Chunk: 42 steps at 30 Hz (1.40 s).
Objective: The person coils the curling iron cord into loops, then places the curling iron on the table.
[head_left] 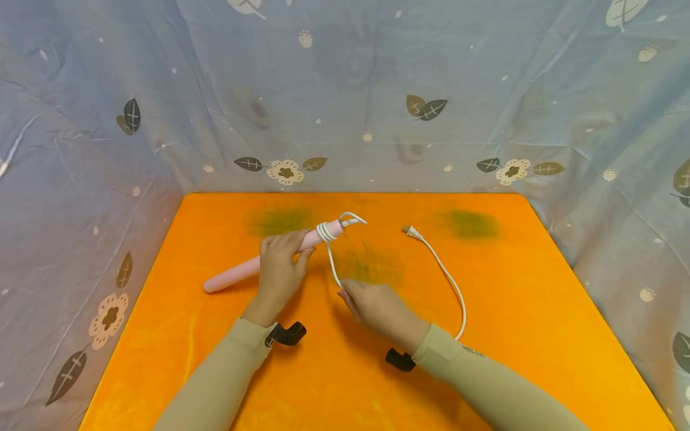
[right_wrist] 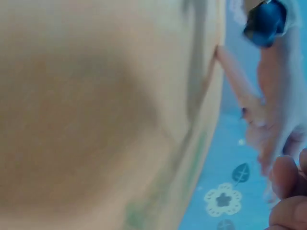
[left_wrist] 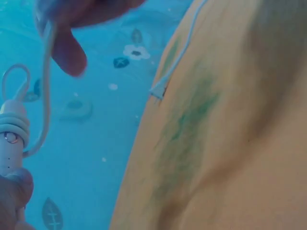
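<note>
A slim pink hair iron (head_left: 232, 275) slants up to the right over the table in the head view, its rounded end lower left. My left hand (head_left: 281, 263) grips it near the middle. White cord (head_left: 326, 231) is wound in several turns around its handle end, with a small loop at the tip; a button shows by the turns in the left wrist view. My right hand (head_left: 380, 308) pinches the cord below the turns, holding that stretch away from the handle. The cord's free part lies on the table, ending in a two-pin plug (head_left: 412, 232).
The table (head_left: 334, 383) has an orange cover with greenish smudges. A pale blue curtain (head_left: 345, 90) with leaves and flowers hangs behind it and along both sides. Black wrist mounts (head_left: 288, 334) sit at both cuffs.
</note>
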Tool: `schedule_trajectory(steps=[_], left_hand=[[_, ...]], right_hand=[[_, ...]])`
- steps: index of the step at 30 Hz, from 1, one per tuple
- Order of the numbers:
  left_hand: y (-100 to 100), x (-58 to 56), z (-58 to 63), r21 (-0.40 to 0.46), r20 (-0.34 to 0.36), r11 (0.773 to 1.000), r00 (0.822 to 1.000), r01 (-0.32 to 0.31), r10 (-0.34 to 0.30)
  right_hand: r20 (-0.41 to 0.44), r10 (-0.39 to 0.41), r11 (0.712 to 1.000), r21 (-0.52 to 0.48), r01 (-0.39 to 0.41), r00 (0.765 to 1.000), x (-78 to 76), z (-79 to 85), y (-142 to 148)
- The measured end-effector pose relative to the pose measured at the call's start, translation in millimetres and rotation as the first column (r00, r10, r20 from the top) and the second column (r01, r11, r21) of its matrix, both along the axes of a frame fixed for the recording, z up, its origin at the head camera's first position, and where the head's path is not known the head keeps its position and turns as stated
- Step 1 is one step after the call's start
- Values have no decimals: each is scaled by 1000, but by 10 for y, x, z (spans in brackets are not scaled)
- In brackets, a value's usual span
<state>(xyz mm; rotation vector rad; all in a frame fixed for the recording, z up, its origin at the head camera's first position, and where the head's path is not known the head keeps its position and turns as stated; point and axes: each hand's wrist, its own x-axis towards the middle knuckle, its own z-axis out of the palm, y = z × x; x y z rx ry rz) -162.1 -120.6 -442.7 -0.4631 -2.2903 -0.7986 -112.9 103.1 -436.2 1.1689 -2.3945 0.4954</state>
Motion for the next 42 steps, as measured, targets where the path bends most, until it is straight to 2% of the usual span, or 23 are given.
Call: schedule_trajectory(steps=[5, 11, 15, 19, 21, 23, 26, 30, 36, 42], left_hand=[[-28, -8, -23, -39, 36, 999, 999, -3, 4], [-26, 21, -100, -149, 97, 989, 995, 14, 0], [-21, 45, -143, -192, 111, 981, 994, 25, -4], [-29, 64, -161, -195, 105, 980, 994, 27, -6], [-33, 65, -166, -196, 100, 980, 995, 27, -7], [-35, 66, -167, -205, 97, 978, 995, 28, -8], [-28, 83, -166, -227, 114, 973, 993, 40, -14], [0, 131, -184, -251, 140, 965, 990, 70, -35], [40, 227, -247, -270, 142, 952, 983, 147, -112], [43, 321, -302, -260, 140, 947, 978, 189, -157]], right_hand=[[22, 26, 1000, 12, -26, 999, 53, 157, -52], [27, 55, 996, 66, -57, 998, 50, 400, -99], [100, 35, 993, 109, -46, 994, 47, 543, -110], [209, 27, 989, 135, -56, 978, 30, 635, -119], [230, 31, 990, 126, -61, 973, 8, 671, -121], [202, 47, 992, 102, -69, 978, -30, 701, -114], [106, 68, 996, 58, -74, 992, -119, 732, -86], [19, 88, 996, 6, -88, 996, -241, 749, -39], [-20, 103, 995, 5, -103, 995, -351, 740, -14], [15, 80, 997, 23, -80, 997, -423, 742, 7]])
